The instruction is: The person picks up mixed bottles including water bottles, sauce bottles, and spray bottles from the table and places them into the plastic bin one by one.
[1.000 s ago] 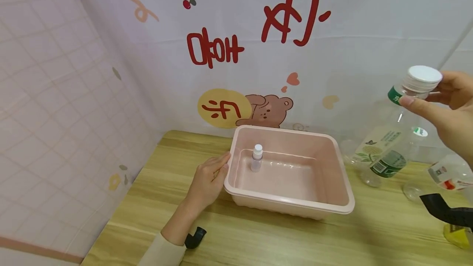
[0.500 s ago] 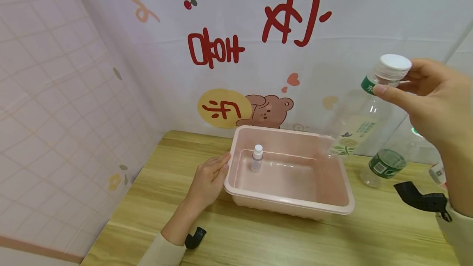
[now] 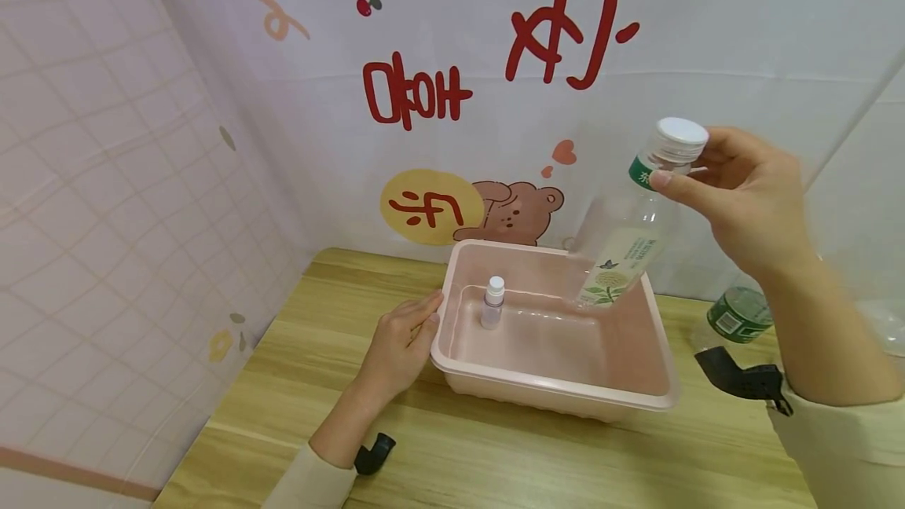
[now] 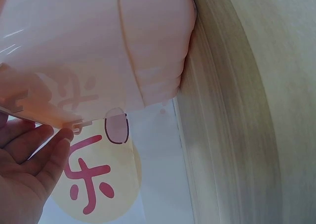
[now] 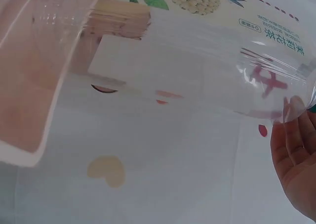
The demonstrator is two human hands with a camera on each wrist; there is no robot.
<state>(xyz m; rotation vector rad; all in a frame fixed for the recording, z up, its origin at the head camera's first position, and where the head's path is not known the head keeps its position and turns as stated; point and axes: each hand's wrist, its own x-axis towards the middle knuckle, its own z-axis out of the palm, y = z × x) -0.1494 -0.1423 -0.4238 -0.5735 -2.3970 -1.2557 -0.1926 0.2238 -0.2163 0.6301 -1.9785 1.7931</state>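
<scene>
My right hand [image 3: 749, 195] pinches a clear plastic bottle [image 3: 629, 234] by its neck, just below the white cap. The bottle tilts, its base over the right back part of a pink plastic basin [image 3: 544, 395]. In the right wrist view, the bottle [image 5: 197, 80] spans the upper part, with fingers of the right hand [image 5: 298, 159] at its neck. My left hand [image 3: 399, 340] holds the basin's left rim with its fingertips. The left wrist view shows that hand [image 4: 29, 169] at the rim of the basin [image 4: 153, 46]. Inside the basin, a small white-capped bottle [image 3: 492, 303] stands upright.
Right of the basin, another clear bottle with a green label [image 3: 738, 315] is partly hidden by my right arm. A transparent container [image 3: 887, 324] shows at the right edge. A printed curtain [image 3: 438, 14] hangs behind the wooden table [image 3: 283, 383].
My right hand has carried the bottle leftward, from the right of the basin to above its right back part. The left hand has stayed at the rim.
</scene>
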